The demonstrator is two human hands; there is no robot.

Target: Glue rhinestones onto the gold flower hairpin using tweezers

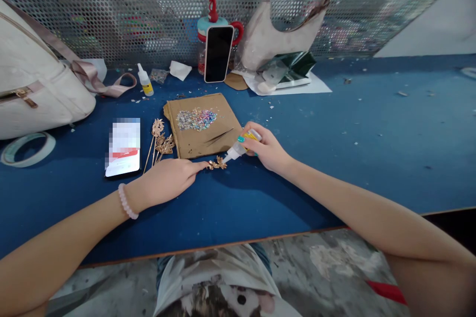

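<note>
My right hand is closed around a small white glue bottle with a yellow label. The bottle is tilted down to the left, its nozzle tip at the right end of a gold leaf-shaped ornament. At the ornament's left end, the fingertips of my left hand are pressed together and hold it near the tabletop; the underside of the grip is hidden. Just beyond lies a cardboard square bearing a heap of shiny multicoloured rhinestones and a pair of tweezers. Several gold hair sticks lie left of the cardboard.
A lit phone lies left of the hair sticks, near a tape roll and a white bag. Behind stand another glue bottle, a dark-screened phone against a red-handled cup, and a pale handbag.
</note>
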